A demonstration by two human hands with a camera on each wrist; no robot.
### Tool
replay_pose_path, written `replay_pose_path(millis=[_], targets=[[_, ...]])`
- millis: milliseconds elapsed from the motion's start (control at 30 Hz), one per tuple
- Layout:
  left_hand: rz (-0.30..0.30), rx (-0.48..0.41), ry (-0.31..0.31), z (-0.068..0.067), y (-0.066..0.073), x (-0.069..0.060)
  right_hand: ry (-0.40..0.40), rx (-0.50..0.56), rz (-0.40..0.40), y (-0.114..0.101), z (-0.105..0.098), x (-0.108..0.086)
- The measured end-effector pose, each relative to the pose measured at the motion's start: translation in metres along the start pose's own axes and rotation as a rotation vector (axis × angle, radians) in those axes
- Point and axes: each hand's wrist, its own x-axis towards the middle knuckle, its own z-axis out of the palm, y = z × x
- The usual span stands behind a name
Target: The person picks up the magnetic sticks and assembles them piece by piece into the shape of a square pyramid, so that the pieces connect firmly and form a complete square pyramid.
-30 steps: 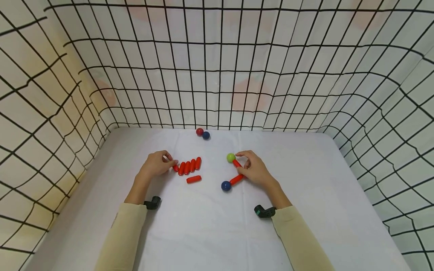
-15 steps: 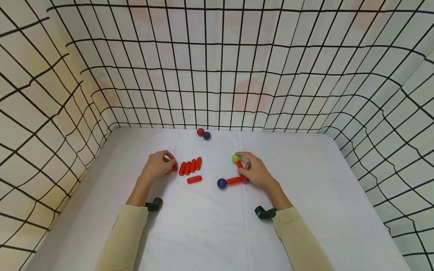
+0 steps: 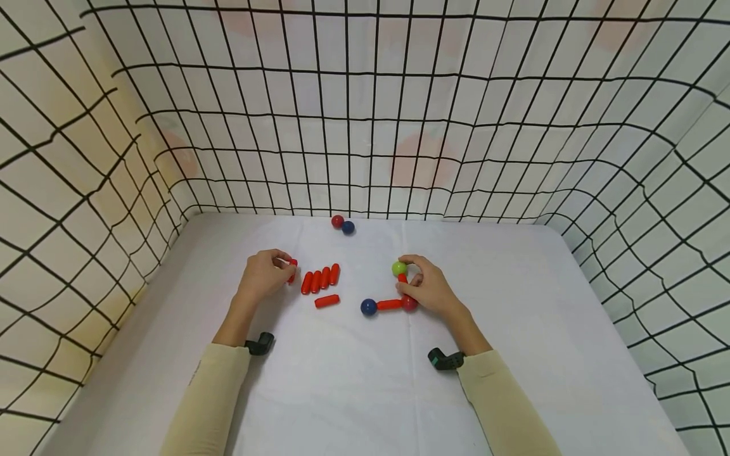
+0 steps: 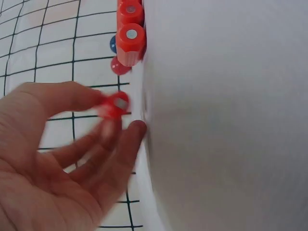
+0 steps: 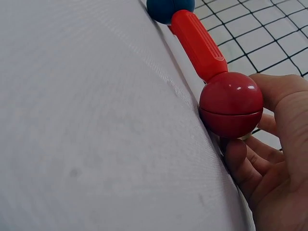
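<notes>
Rod (image 4: 113, 107) in left hand (image 3: 265, 273)

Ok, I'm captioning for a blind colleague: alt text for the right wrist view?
Right hand beside a red ball, fingers partly behind it; a red rod joins that ball to a blue ball. White cloth left, black net behind.

Eight red rods show at the tabletop (image 3: 342, 386): a row of four (image 3: 325, 278), a lone rod (image 3: 327, 301) at the row's six o'clock, a held rod (image 3: 293, 261) at nine and two linked rods (image 3: 390, 304) toward three. Balls number five: one red ball (image 3: 338, 221) and one blue ball (image 3: 348, 227) toward one o'clock, plus a second red (image 3: 409, 303), a second blue (image 3: 368, 307) and a single green (image 3: 399, 269) joined with the linked rods. Two hands (image 3: 265, 273) and two wrist cameras (image 3: 260, 344) are in view.
</notes>
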Motion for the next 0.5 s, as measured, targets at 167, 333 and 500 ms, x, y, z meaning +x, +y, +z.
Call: replay_pose_path(millis=[167,333,500], targets=[[0.099,-0.068,0.044,0.003,0.002,0.001,0.008,0.013,0.001,0.002,0.001,0.0],[0.152,-0.151,0.04,0.01,0.013,0.004,0.011,0.026,0.01,0.003,0.001,0.0],[0.211,-0.198,-0.021,0.022,0.028,0.007,0.016,0.03,0.004,0.003,0.002,0.0]])
